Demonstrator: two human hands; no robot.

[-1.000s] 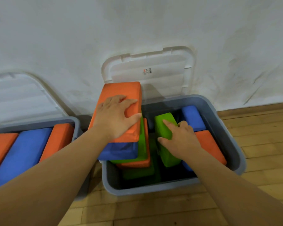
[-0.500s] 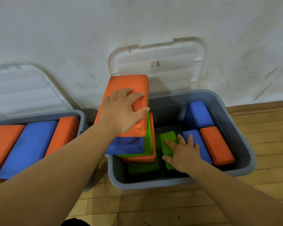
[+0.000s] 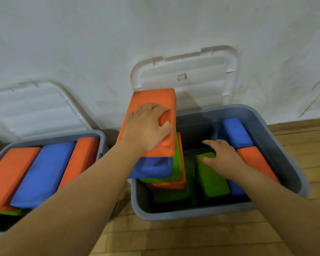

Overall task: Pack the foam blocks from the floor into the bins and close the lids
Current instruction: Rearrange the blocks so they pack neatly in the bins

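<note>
Okay, we see left hand fingers spread flat on the top orange block. Right hand fingers are apart, with the green block just under them in the bin. Both long axes point toward the wall.

Orange, blue, green foam blocks; grey bins; white lids.
</note>
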